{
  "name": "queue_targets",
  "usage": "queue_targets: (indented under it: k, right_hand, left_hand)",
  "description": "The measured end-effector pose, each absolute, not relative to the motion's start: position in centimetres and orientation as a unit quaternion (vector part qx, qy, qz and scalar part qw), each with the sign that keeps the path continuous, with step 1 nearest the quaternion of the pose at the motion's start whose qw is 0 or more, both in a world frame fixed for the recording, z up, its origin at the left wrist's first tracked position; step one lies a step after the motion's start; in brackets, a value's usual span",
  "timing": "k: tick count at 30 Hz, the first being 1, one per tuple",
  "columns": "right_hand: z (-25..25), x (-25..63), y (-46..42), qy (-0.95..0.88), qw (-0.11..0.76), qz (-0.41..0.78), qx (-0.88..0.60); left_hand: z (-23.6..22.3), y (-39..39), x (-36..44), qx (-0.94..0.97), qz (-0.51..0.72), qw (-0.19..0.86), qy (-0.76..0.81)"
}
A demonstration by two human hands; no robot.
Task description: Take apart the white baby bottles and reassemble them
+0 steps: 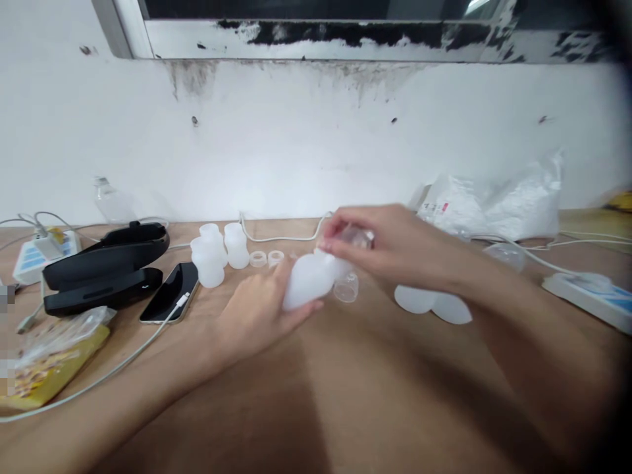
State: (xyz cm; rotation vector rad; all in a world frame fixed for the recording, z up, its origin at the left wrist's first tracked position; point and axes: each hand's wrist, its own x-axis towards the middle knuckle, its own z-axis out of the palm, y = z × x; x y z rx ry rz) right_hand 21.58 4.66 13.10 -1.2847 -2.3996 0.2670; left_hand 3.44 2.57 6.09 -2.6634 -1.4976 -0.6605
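A white, waisted plastic bottle (310, 282) lies tilted in my left hand (261, 299), whose fingers and thumb wrap round its wide end. At the bottle's other end, my right hand (380, 240) is closed, its fingertips pinching around the neck. A clear plastic cap (364, 237) shows between those fingers; whether it sits on the neck is hidden. Just below, another clear cap (346, 288) rests on the table. Behind my left hand stand several similar white bottles (210, 257), beside two translucent rings (257, 259). More white bottles (413, 298) lie under my right forearm.
On the left are a black case (106, 263), a phone (170, 293) with a white cable, a yellow snack bag (59, 362) and a power strip (29, 260). A white plastic bag (508, 201) and another power strip (592, 296) are at right. A wall (296, 145) closes the back.
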Motion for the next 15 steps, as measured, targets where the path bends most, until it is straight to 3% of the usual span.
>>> queue_targets:
  k: [5,9,15]
  right_hand:
    - [9.1,21.6,3.4,-0.855,0.103,0.264,-0.434]
    - [8.2,21.8,1.4,-0.844,0.120,0.323,-0.411]
    - [8.2,22.9,0.6,-0.851,0.195,0.299,-0.385]
  left_hand:
    - [4.7,-0.4,1.6,-0.888,-0.141,0.019,-0.437]
    - [4.6,-2.3,1.2,-0.903,-0.158,0.009,-0.399]
    - [5.0,-2.8,0.0,-0.894,-0.184,-0.015,-0.408]
